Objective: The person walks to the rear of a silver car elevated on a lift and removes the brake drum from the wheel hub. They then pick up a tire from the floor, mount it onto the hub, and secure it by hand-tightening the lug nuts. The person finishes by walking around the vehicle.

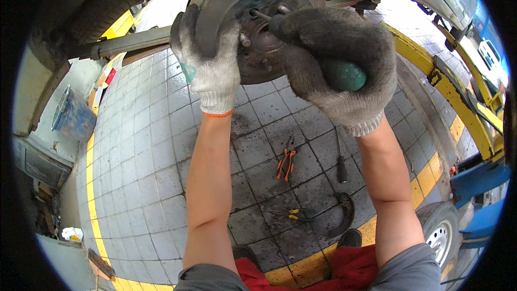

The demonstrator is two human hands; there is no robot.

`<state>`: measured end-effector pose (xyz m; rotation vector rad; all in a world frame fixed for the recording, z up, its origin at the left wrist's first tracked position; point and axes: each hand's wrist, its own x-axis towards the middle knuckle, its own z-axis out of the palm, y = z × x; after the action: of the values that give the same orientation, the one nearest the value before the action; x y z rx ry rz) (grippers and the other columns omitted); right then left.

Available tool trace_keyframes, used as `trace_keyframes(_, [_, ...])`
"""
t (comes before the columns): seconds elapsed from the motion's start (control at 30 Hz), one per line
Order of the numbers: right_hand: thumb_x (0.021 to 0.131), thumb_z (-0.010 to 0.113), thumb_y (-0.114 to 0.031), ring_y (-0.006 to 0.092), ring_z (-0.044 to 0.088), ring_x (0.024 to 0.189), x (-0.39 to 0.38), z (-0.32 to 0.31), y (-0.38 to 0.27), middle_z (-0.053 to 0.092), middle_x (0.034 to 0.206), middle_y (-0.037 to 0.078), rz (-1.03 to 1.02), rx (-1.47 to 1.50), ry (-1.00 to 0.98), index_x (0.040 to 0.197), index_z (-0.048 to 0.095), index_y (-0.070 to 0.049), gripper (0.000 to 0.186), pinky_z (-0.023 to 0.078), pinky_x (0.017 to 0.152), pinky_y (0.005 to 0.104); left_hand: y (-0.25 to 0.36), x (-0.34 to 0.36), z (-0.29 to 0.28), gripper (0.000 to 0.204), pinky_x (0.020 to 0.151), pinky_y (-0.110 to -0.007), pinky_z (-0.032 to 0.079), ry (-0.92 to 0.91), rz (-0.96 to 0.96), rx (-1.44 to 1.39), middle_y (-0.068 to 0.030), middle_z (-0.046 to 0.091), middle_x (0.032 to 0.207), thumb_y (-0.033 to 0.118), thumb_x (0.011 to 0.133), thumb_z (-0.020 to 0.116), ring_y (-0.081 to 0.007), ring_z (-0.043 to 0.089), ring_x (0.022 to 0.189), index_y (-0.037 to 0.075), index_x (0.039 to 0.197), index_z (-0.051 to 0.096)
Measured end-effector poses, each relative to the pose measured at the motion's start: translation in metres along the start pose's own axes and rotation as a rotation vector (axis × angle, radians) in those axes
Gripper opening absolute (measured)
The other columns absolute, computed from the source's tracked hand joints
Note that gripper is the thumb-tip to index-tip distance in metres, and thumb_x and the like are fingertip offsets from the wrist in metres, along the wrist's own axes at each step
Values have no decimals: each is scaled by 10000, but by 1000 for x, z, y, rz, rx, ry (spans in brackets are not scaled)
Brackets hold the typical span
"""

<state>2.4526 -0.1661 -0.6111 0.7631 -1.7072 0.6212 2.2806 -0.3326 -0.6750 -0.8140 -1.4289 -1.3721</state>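
A worn brake drum (264,70) with wheel studs hangs at the top centre, under a raised vehicle. My left hand (210,59), in a grey-white work glove dark with grime, grips the drum's left rim, thumb towards its face. In my right hand (339,48), gloved the same way, is a screwdriver (346,76). Its rounded green handle end shows in the palm, and its thin metal shaft meets the drum face near a hole beside the studs. The fingers hide most of the screwdriver, and I cannot tell how far its tip goes in.
Orange-handled pliers (286,163), a black-handled screwdriver (341,167), yellow-and-dark pliers (302,214) and a curved brake shoe (344,214) lie on the tiled floor. A wheel (440,233) sits lower right, below a yellow lift arm (458,91). A blue bucket (75,116) stands left.
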Motion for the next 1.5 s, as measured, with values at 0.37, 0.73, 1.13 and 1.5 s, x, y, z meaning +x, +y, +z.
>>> trace_keyframes(0.37, [860, 903, -203, 222, 794, 777, 43, -1, -25, 800, 946, 104, -102, -125, -19, 1143, 702, -52, 378, 647, 698, 340, -11, -2, -6, 726, 1177, -504, 497, -49, 91, 167, -221, 444, 1522, 255, 959, 885, -384, 527, 1407, 96, 1576, 536])
trace_keyframes(0.73, [755, 1037, -166, 167, 778, 918, 26, -4, -12, 818, 1053, 59, -30, -241, -35, 1137, 779, -57, 474, 618, 844, 342, -10, 1, 3, 722, 1199, -507, 459, 0, 12, -24, -213, 474, 1523, 273, 956, 887, -389, 522, 1416, 47, 1556, 554])
trace_keyframes(1.13, [1097, 653, -395, 181, 732, 747, 41, -64, -28, 733, 901, 105, 477, 201, 419, 1115, 671, -50, 346, 619, 644, 350, 2, -7, 4, 757, 1234, -496, 418, 62, -41, 49, -218, 502, 1544, 315, 963, 880, -366, 496, 1445, 25, 1571, 535])
trace_keyframes(1.5, [1090, 669, -397, 279, 721, 914, -30, 38, 115, 767, 976, 201, 688, -145, 486, 1176, 749, -18, 396, 567, 859, 401, 5, -10, 7, 727, 1286, -525, 366, 86, -121, -84, -261, 432, 1635, 370, 1087, 689, -397, 424, 1531, -53, 1610, 414])
